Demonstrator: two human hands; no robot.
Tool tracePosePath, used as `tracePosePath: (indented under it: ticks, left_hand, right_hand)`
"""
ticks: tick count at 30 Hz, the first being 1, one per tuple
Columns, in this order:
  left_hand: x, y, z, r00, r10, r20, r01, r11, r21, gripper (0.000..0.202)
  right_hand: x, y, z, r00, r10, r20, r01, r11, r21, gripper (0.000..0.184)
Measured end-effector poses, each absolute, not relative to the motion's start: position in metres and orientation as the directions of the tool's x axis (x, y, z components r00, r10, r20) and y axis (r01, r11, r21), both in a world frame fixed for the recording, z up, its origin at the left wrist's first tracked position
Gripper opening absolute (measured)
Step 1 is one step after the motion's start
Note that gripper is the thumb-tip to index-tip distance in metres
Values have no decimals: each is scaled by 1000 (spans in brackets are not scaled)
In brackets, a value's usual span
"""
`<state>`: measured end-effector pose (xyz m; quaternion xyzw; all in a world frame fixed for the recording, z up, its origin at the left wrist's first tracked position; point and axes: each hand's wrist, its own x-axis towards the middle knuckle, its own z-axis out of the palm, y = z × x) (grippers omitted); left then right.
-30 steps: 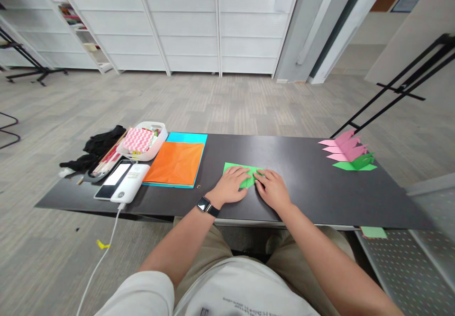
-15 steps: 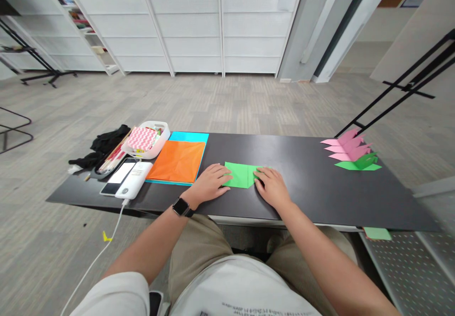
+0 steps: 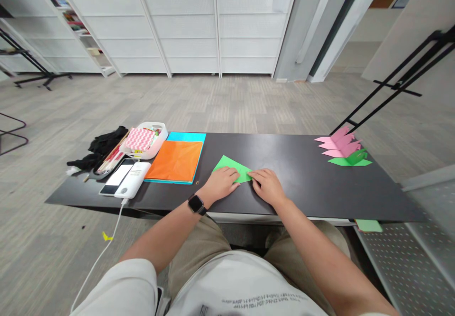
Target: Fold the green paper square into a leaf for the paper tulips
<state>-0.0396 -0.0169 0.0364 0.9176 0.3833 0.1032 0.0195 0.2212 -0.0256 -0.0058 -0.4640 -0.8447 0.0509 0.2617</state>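
A folded sheet of green paper (image 3: 227, 162) lies slanted on the dark table, one corner pointing away from me. My left hand (image 3: 222, 183), with a black watch at the wrist, rests flat over its near left part, fingers stretched across the paper and partly covering it. At the paper's right tip, my right hand (image 3: 266, 185) has its fingertips closed on the corner; the thumb is partly hidden below them. To the far right stand several folded pink paper cranes (image 3: 337, 143) in a row, with a green folded one (image 3: 350, 158) nearest me.
Orange paper sheets (image 3: 174, 162) lie on blue paper (image 3: 188, 136) left of my hands. Beyond them are a white basket (image 3: 161, 138), a power bank (image 3: 133, 180) with a cable, a phone (image 3: 117, 176) and black cloth (image 3: 106, 140). A green sheet (image 3: 369, 225) pokes out below the table edge.
The green paper has turned from lying straight to slanted, with one corner now pointing away. My left hand has shifted right, and my right hand now grips the paper's right tip.
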Motion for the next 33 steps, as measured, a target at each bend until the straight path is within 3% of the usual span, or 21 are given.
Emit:
tracePosePath:
  ticks: [6, 14, 18, 20, 22, 24, 26, 29, 33]
  left_hand:
    - [-37, -12, 48, 744, 665, 69, 666, -746, 4, 18]
    - [-29, -18, 47, 702, 705, 101, 706, -708, 29, 17]
    - [-22, -18, 52, 637, 755, 159, 757, -651, 57, 25]
    - [-23, -11, 61, 551, 799, 243, 790, -593, 158, 27]
    - [-27, -1, 72, 399, 851, 341, 772, -512, 377, 22]
    - [-30, 9, 83, 221, 901, 372, 615, -425, 664, 18]
    - [-31, 16, 89, 87, 944, 319, 358, -329, 874, 23]
    - [-25, 20, 86, 60, 982, 181, 44, -184, 982, 34]
    - [-13, 16, 59, 67, 997, 35, -28, -33, 999, 35]
  right_hand:
    - [223, -26, -5, -441, 805, 396, 734, 578, -358, 34]
    - [225, -22, -7, -329, 840, 431, 786, 496, -368, 21]
    - [229, -22, -7, -205, 832, 515, 741, 476, -474, 25]
    - [233, -21, -9, -28, 832, 554, 694, 415, -588, 39]
    - [235, -17, -12, 154, 831, 535, 611, 345, -713, 47]
    - [238, -13, -16, 249, 844, 475, 514, 301, -803, 48]
    - [239, -11, -18, 238, 871, 429, 434, 300, -850, 50]
    - [240, -11, -21, 117, 913, 391, 308, 341, -888, 58]
    - [241, -12, -23, 28, 949, 313, 223, 300, -928, 71]
